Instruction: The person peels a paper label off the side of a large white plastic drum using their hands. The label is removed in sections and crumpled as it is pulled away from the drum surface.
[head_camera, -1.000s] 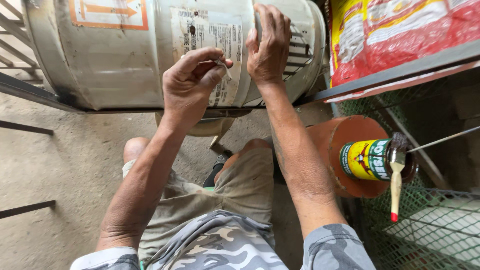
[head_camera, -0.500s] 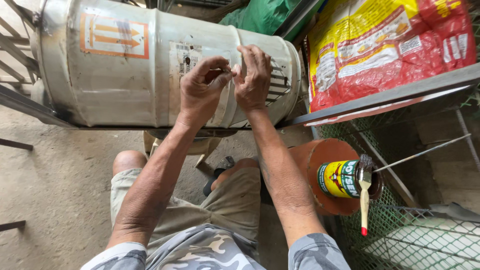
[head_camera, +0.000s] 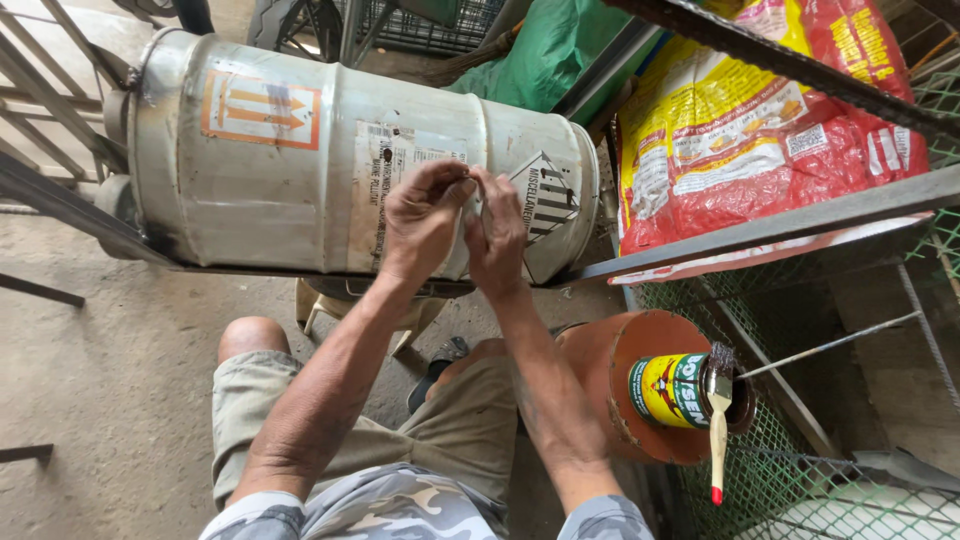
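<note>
A person sits low on the concrete floor (head_camera: 90, 380), knees up in khaki shorts, both arms raised to a silver metal drum (head_camera: 300, 170) that lies on its side across a dark steel frame (head_camera: 760, 230). The left hand (head_camera: 425, 215) and the right hand (head_camera: 497, 235) meet at the middle of the drum's near wall, touching each other, fingertips pinched close together over a worn paper label (head_camera: 385, 185). Whatever sits between the fingers is too small to make out, so I cannot tell what they grip, only that the pinch is narrow. An orange arrow sticker (head_camera: 260, 112) sits to the left on the drum, and a striped diamond label (head_camera: 545, 200) lies just right of the hands.

To the right, a red and yellow sack (head_camera: 760, 120) rests on the frame, partly crossed by a dark bar. Nearer, beside the right forearm, stands a rust-coloured round stand (head_camera: 610, 380) with a small paint can (head_camera: 672, 390) on it; a paintbrush (head_camera: 719, 420) with a red-tipped handle lies across the can's mouth. Green wire mesh (head_camera: 800, 490) fills the near right corner. A green bag (head_camera: 545, 50) lies beyond the drum.
</note>
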